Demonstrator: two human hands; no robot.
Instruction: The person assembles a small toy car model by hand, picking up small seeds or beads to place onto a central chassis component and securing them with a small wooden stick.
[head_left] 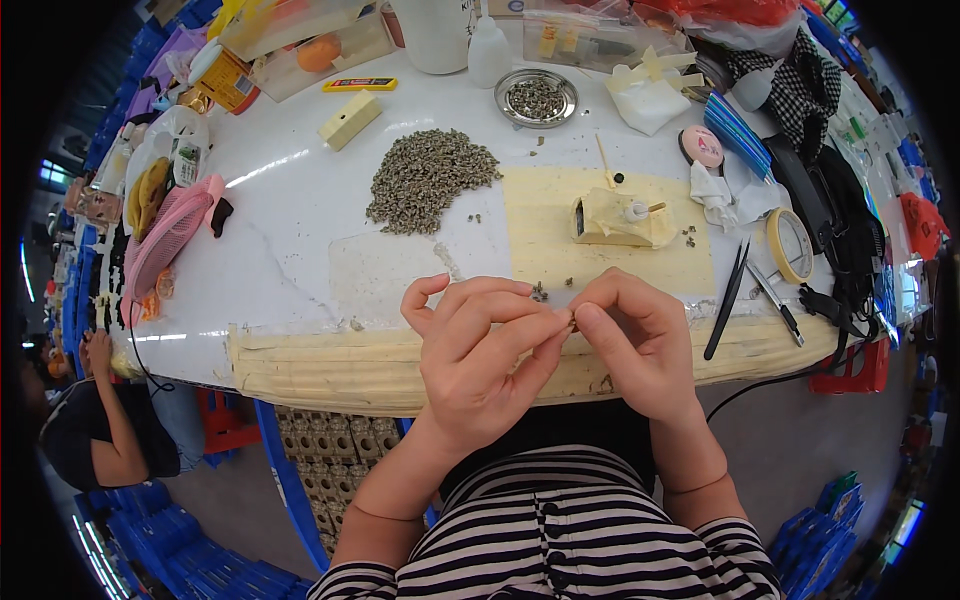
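Note:
My left hand (478, 362) and my right hand (640, 345) meet fingertip to fingertip over the table's padded front edge. A tiny dark piece is pinched where they touch; it is too small to make out. Just beyond the fingers lie a few small metal parts (540, 293). A large heap of the same grey metal parts (428, 180) sits farther back, left of centre. On the yellowish taped mat (540, 220) stands a tape-wrapped block (620, 218) with a small stick on top. A round metal dish (536, 98) holds more small parts.
To the right lie black tweezers (728, 300), a craft knife (775, 300) and a tape roll (790, 246). A pink mesh pouch (170, 240) is at left. Behind are a white squeeze bottle (489, 52) and a cream block (350, 120). Another person (115, 420) sits at far left.

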